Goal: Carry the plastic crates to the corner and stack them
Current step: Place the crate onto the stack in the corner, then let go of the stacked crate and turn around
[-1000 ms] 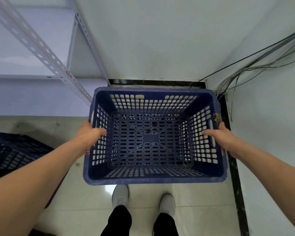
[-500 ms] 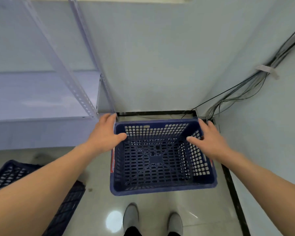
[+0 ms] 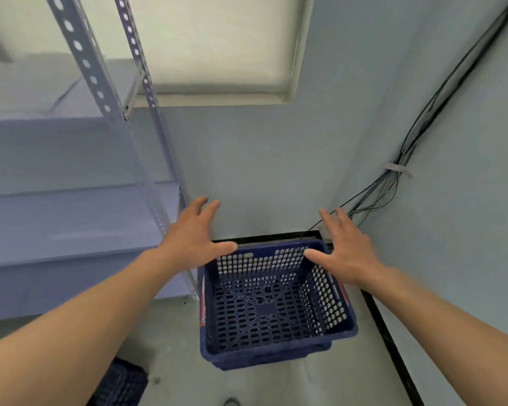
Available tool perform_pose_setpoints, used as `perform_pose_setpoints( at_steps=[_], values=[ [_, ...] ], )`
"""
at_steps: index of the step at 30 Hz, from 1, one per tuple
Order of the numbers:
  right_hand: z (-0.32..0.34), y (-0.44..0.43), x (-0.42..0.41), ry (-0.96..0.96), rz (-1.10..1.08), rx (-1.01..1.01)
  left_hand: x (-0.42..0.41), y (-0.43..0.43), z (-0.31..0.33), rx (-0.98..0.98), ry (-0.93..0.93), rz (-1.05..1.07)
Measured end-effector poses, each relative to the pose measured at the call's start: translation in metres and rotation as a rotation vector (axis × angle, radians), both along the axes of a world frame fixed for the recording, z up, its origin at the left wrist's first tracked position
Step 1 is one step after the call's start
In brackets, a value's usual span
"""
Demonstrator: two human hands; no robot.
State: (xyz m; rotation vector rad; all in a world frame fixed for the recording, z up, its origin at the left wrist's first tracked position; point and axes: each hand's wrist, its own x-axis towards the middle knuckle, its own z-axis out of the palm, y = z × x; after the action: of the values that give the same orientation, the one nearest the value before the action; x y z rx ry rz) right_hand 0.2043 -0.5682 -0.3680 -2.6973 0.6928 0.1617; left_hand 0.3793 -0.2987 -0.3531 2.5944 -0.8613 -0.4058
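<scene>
A dark blue perforated plastic crate (image 3: 270, 306) sits on the floor in the corner, against the back wall and near the right wall. Under its front rim a second blue edge shows, so it may rest on another crate; I cannot tell for sure. My left hand (image 3: 192, 238) hovers above the crate's far left corner, fingers spread, holding nothing. My right hand (image 3: 345, 249) hovers above its far right corner, fingers spread as well. Neither hand touches the crate. Another blue crate (image 3: 121, 385) shows partly at the bottom left, behind my left forearm.
A grey metal shelving rack (image 3: 147, 159) with perforated uprights stands left of the crate, its foot close to the crate's left side. Cables (image 3: 393, 183) run down the right wall to the corner. A covered window (image 3: 211, 45) is above. A black skirting strip (image 3: 390, 341) lines the right wall.
Both hands have let go of the crate, which now rests in the corner, and have lifted away with fingers open. The view has tilted upward.
</scene>
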Motion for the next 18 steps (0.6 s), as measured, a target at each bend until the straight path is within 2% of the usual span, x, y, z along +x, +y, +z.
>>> perform_pose_setpoints(
  at_steps=[7,18],
  values=[
    [0.066,0.007,-0.05,-0.154,0.018,-0.033,-0.055,-0.002,0.061,-0.062,-0.06,0.014],
    [0.143,0.024,-0.133,-0.332,0.042,-0.064,-0.141,0.001,0.123,-0.18,-0.169,-0.013]
  ],
)
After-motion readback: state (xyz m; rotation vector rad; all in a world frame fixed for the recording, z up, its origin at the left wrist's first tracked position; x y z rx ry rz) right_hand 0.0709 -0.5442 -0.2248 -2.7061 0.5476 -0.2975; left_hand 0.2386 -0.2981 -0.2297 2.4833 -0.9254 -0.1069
